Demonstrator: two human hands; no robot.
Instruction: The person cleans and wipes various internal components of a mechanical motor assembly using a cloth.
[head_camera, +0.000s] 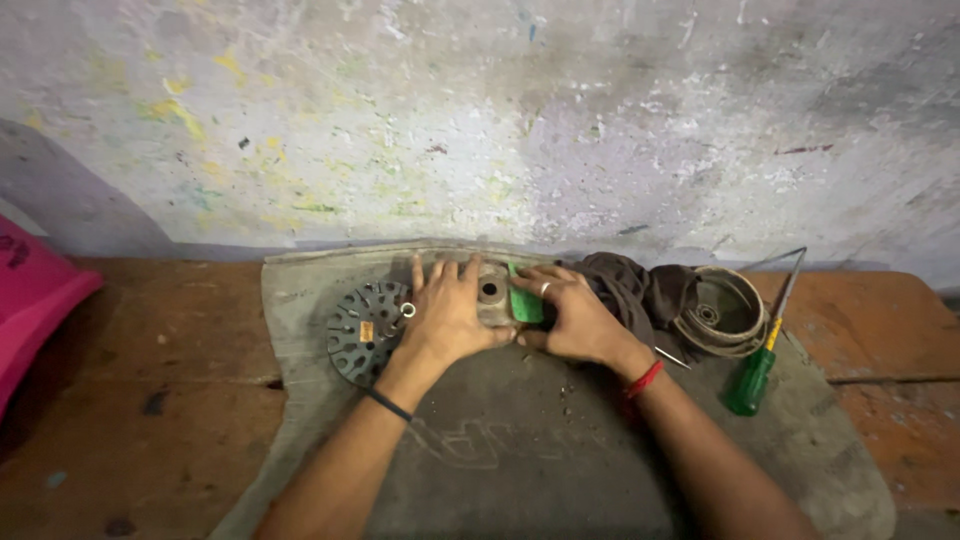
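Observation:
My left hand (447, 312) lies flat on a round grey metal part (491, 291) with a dark centre hole, fingers spread over its left side. My right hand (571, 318), with a ring on one finger, presses against the same part from the right and grips a small green piece (524, 303) against it. Both hands rest on a grey mat (520, 440). Just left of my left hand lies a dark perforated metal disc (362, 330) with a small ring at its edge.
A dark cloth (632, 285) is bunched behind my right hand. A round wound coil housing (722, 315) sits right of it, and a green-handled screwdriver (758, 365) lies beside that. A pink plastic object (30, 300) is at the far left. A stained wall stands close behind.

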